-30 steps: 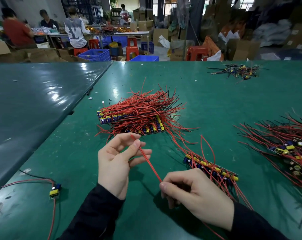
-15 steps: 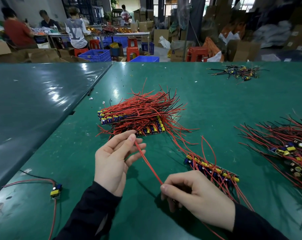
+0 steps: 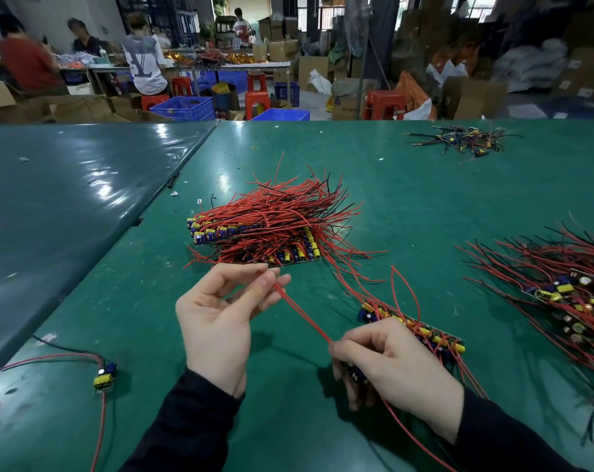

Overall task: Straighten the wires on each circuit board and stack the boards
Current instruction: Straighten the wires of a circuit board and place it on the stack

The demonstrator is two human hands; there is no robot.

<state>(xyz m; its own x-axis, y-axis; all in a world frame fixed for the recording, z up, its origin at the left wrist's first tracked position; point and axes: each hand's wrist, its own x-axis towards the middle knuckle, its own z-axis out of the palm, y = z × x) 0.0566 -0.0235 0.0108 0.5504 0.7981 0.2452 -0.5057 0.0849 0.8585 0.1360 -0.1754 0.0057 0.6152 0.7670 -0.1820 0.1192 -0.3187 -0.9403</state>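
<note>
**Red wires pulled taut between two hands**

The left hand (image 3: 217,321) is raised above the green tabletop (image 3: 407,206), palm turned toward the camera, and pinches the far ends of a pair of red wires (image 3: 302,315) between thumb and fingertips. The wires run in a straight, tight line down and to the right to the right hand (image 3: 387,366), whose fingers are curled around the near end of a circuit board (image 3: 421,330). That board lies at a slant on the tabletop just right of center, studded with yellow and blue parts, and more red wires loop up from it and trail off toward the near right.

Beyond the hands, at the middle of the tabletop, sits a stack of boards (image 3: 254,233) with a thick fan of red and a few black wires spread over it, pointing right and far. At the right edge lies another pile of boards (image 3: 561,294) with wires splayed to the left. A small heap of parts (image 3: 459,139) with dark wires rests at the far right. At the near left, a single small board (image 3: 105,374) lies alone with one red and one black wire running left from it.
</note>
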